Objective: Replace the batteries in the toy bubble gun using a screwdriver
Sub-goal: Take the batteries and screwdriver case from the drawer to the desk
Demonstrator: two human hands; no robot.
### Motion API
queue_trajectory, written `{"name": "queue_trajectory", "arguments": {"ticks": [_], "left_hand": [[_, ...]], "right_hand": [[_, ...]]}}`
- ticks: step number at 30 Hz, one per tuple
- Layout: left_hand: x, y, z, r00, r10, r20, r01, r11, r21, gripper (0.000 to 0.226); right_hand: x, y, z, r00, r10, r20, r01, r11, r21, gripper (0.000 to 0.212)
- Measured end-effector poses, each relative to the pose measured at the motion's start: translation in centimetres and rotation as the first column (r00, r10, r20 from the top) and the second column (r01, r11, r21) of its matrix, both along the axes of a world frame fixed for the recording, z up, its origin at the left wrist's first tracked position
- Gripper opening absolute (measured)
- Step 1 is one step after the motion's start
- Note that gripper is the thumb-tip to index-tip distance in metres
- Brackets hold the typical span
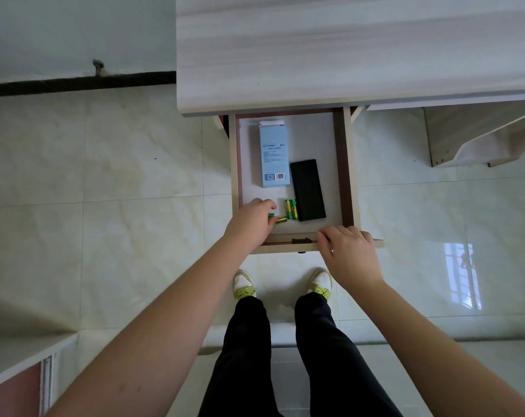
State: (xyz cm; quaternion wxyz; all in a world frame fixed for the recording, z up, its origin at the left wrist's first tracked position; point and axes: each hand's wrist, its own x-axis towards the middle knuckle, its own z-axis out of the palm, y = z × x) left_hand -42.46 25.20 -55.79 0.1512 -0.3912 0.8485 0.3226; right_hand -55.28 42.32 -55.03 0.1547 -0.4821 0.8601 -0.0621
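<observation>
An open drawer [344,176] hangs out from under a pale wooden desk. Inside, near its front, lie green and yellow batteries [291,209], two side by side and one more [281,219] loose beside them. My left hand [252,222] reaches into the drawer's front left corner, and its curled fingers grip a green battery [271,215] whose tip shows at the fingertips. My right hand [347,251] rests on the drawer's front panel with its fingers curled over the top edge. No bubble gun or screwdriver is in view.
A light blue box [274,155] and a flat black device [307,189] lie in the drawer. The desk top [345,49] spans the upper right. My legs and shoes [244,285] stand on the tiled floor just below the drawer. A low cabinet edge [20,356] sits at lower left.
</observation>
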Motion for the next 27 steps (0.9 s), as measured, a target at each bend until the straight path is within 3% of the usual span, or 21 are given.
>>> {"name": "queue_trajectory", "arguments": {"ticks": [7, 13, 21, 27], "left_hand": [[-2.7, -1.3, -4.8, 0.937, -0.219, 0.273, 0.228, 0.974, -0.002, 0.046], [-3.1, -1.4, -6.4, 0.937, -0.233, 0.260, 0.242, 0.970, -0.004, 0.047], [-3.4, -1.6, -7.2, 0.928, -0.206, 0.311, 0.206, 0.978, 0.032, 0.039], [-3.6, -1.5, -7.4, 0.927, -0.156, 0.341, 0.151, 0.988, 0.040, 0.045]], "right_hand": [[-0.6, -0.4, 0.0, 0.996, -0.056, 0.075, 0.060, 0.997, -0.048, 0.025], [-1.8, -1.2, 0.0, 0.978, -0.097, 0.186, 0.108, 0.993, -0.047, 0.017], [-2.7, -3.5, -0.5, 0.956, -0.113, 0.271, 0.113, 0.993, 0.016, 0.028], [-3.6, -6.0, -1.2, 0.934, -0.157, 0.319, 0.105, 0.979, 0.174, 0.032]]}}
